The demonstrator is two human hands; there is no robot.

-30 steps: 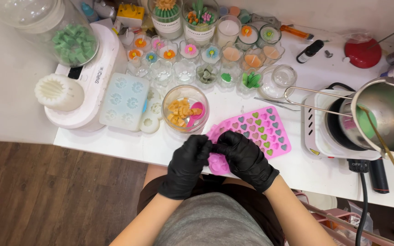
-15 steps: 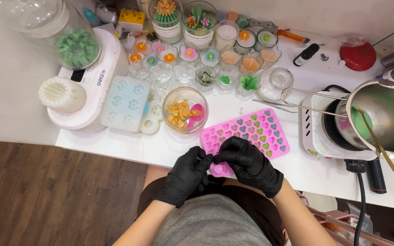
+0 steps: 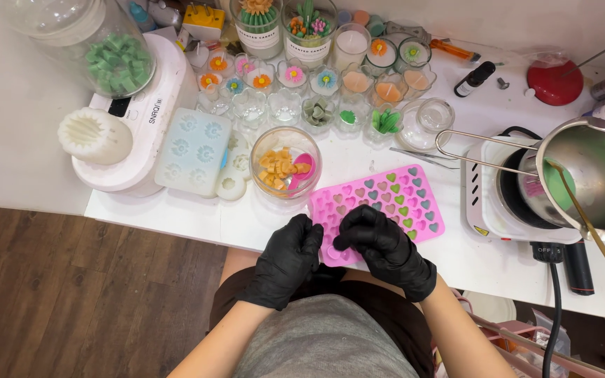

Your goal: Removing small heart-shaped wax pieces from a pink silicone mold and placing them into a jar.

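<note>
Both gloved hands, left hand (image 3: 287, 257) and right hand (image 3: 379, 241), pinch the near corner of the pink heart mold (image 3: 379, 210) at the table edge; looks like mid-demolding; next push needs gentle flexing.

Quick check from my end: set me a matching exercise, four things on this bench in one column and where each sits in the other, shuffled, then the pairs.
Things:
1. pink silicone heart mould
2. round glass bowl of orange wax pieces
3. steel pouring pot of green wax
4. pale blue flower mould

Places:
A. on the white hot plate at the right
B. under both black-gloved hands, left hand and right hand
C. leaning on the white machine
D. mid-table, pink spoon inside

Pairs: 1-B, 2-D, 3-A, 4-C
</note>
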